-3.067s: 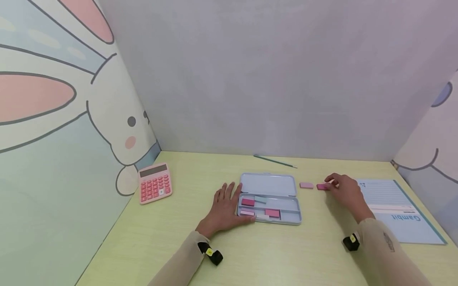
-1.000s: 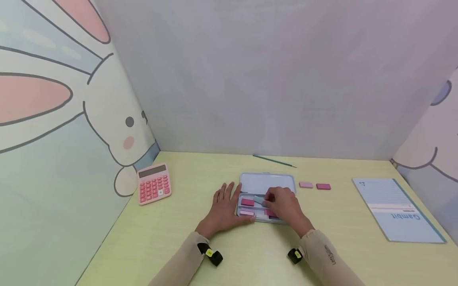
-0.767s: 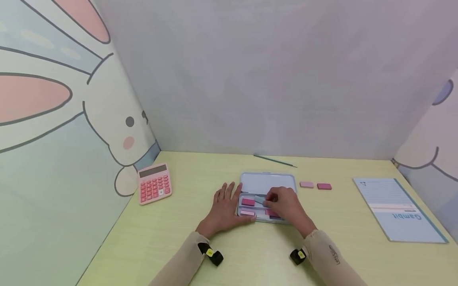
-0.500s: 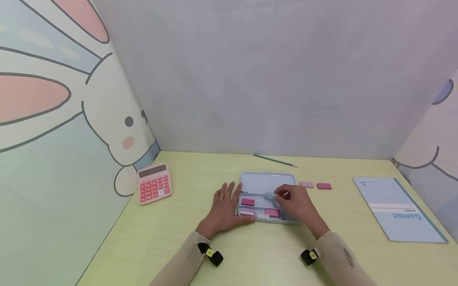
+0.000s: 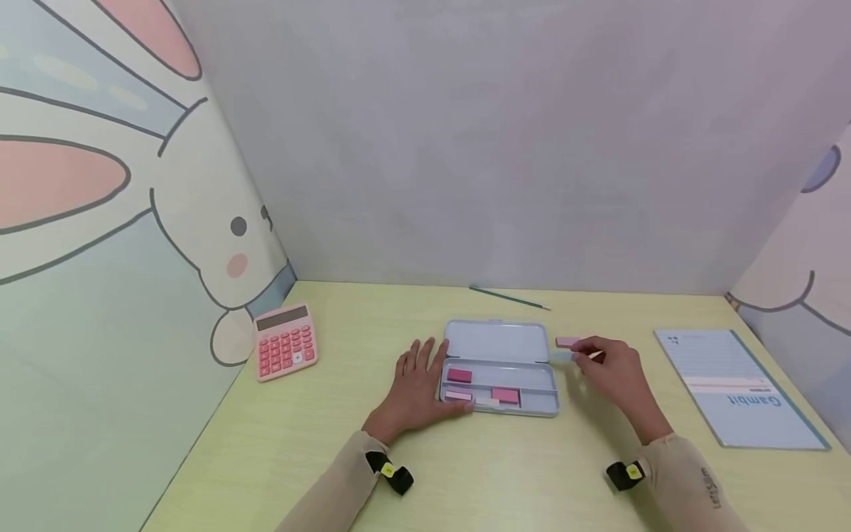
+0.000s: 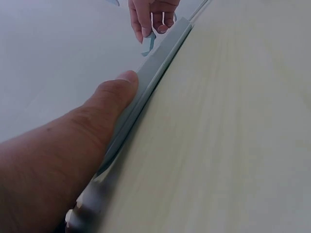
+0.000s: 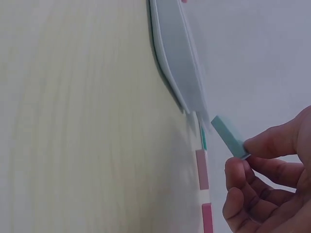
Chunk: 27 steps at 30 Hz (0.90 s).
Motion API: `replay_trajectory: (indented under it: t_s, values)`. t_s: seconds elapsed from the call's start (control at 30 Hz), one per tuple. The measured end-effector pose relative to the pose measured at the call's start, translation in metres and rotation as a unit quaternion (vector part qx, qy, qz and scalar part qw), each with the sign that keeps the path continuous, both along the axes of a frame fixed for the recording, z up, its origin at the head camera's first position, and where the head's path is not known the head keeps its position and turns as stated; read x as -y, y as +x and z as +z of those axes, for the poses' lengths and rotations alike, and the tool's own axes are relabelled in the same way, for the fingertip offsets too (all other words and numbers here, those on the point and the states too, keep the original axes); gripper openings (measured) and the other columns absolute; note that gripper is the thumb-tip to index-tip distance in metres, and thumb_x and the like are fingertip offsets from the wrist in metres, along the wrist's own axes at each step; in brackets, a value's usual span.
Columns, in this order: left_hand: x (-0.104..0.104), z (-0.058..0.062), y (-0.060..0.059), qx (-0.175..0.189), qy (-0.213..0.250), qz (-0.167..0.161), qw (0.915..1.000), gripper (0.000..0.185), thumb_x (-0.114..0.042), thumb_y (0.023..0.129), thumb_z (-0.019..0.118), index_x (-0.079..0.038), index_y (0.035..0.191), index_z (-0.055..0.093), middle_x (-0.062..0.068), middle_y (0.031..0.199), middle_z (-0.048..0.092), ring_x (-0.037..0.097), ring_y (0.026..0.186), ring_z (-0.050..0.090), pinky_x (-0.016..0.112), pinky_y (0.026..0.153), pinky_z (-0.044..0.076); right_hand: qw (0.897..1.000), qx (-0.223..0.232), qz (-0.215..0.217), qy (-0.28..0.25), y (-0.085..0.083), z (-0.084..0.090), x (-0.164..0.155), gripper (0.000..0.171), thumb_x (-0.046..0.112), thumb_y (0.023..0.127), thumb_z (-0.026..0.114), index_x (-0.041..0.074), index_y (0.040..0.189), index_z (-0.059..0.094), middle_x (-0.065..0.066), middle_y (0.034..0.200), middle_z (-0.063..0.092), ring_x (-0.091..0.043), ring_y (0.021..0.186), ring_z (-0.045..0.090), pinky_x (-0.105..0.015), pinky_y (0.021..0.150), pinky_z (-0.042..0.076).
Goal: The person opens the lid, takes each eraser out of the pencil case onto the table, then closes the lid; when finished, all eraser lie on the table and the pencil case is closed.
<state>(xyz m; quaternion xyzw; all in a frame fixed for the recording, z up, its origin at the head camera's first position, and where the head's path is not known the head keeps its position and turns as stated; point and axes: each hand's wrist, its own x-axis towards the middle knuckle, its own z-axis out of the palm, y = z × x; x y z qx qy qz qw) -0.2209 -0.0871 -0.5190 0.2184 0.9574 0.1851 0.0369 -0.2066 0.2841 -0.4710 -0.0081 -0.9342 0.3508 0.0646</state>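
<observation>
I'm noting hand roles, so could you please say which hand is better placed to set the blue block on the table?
Probably the right hand: it pinches the blue block just past the open case, near the pale pink block. The left hand touches the case's left end.

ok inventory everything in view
Case: 1, pale blue, open, mid-table
Rear block: 1, deep pink, in case
Front blocks: 3, lilac, white, pink, in case
Loose blocks: 2, pinks, case's right
Held block: 1, teal, case's right
Calculator: 1, pink, table's left
Pencil: 1, green, behind case
Notepad: 1, bluish, table's right
Table: 1, pale yellow, underneath
Walls: 3, grey and cartoon-printed, around
Cameras: 2, black, wrists
Sleeves: 2, beige, forearms
Left hand: 1, on case's left
Right hand: 1, pinching held block
</observation>
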Motion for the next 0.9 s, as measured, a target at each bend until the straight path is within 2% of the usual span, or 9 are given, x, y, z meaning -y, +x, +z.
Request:
replay_trajectory:
  t_s: [0.13, 0.33, 0.57, 0.9]
  values:
    - [0.000, -0.001, -0.001, 0.002, -0.003, 0.001, 1.0000, 0.124, -0.089, 0.085, 0.061, -0.022, 0.175, 0.007, 0.015, 0.182, 0.013, 0.044, 0.169, 0.007, 0.065, 0.133, 0.014, 0.999, 0.033, -0.017, -0.006, -0.004, -0.004, -0.013, 0.027, 0.020, 0.104, 0.066, 0.001, 0.118, 0.078, -0.018, 0.109, 0.078, -0.022, 0.087, 0.068, -0.029, 0.067, 0.050]
    - [0.000, -0.002, -0.001, 0.003, -0.003, -0.001, 1.0000, 0.124, -0.088, 0.085, 0.061, -0.022, 0.175, 0.007, 0.015, 0.182, 0.013, 0.044, 0.169, 0.007, 0.065, 0.133, 0.014, 0.996, 0.079, -0.022, -0.027, -0.009, -0.008, -0.019, 0.031, 0.020, 0.105, 0.064, -0.002, 0.123, 0.075, -0.024, 0.116, 0.076, -0.016, 0.078, 0.068, -0.027, 0.064, 0.052]
    - [0.000, 0.000, 0.000, 0.002, 0.001, 0.002, 1.0000, 0.124, -0.088, 0.084, 0.061, -0.022, 0.175, 0.009, 0.015, 0.182, 0.014, 0.044, 0.169, 0.008, 0.066, 0.133, 0.014, 0.996, 0.081, -0.018, -0.017, -0.017, -0.012, -0.019, 0.028, 0.019, 0.105, 0.065, -0.002, 0.120, 0.075, -0.023, 0.112, 0.077, -0.016, 0.074, 0.069, -0.028, 0.064, 0.052]
    - [0.000, 0.002, 0.001, 0.011, 0.004, 0.002, 0.9999, 0.124, -0.088, 0.085, 0.061, -0.022, 0.175, 0.008, 0.014, 0.182, 0.013, 0.043, 0.170, 0.006, 0.065, 0.133, 0.013, 0.994, 0.102, -0.047, -0.009, -0.018, -0.008, -0.015, 0.030, 0.022, 0.104, 0.066, -0.002, 0.121, 0.074, -0.022, 0.106, 0.076, -0.021, 0.075, 0.066, -0.032, 0.065, 0.049]
